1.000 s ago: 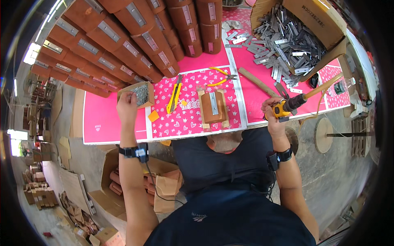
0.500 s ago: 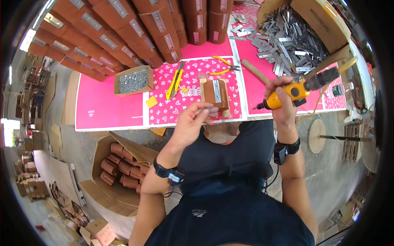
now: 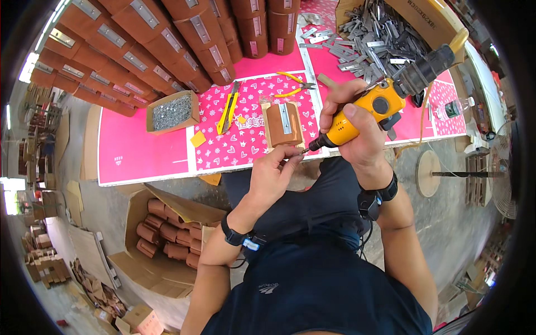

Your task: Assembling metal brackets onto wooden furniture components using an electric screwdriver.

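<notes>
My right hand is wrapped round a yellow and black power drill, its bit pointing down and left. At the bit's tip the thumb and fingers of my left hand are pinched together; whatever small piece they hold is too hidden to name. Just beyond them, a curved brown tile-like piece lies in a pale wooden holder, with a holed metal strip along its top. A cardboard box of small metal fasteners stands farther left.
Stacked brown pieces with metal strips line the table's back left. A yellow utility knife, yellow-handled pliers and a heap of metal strips lie on the pink table. An open carton of brown pieces stands below left.
My right hand has brought the drill leftward, so its bit now meets my left fingertips. My left hand has moved slightly away from the brown piece, toward me. The whole view has shifted a little.
</notes>
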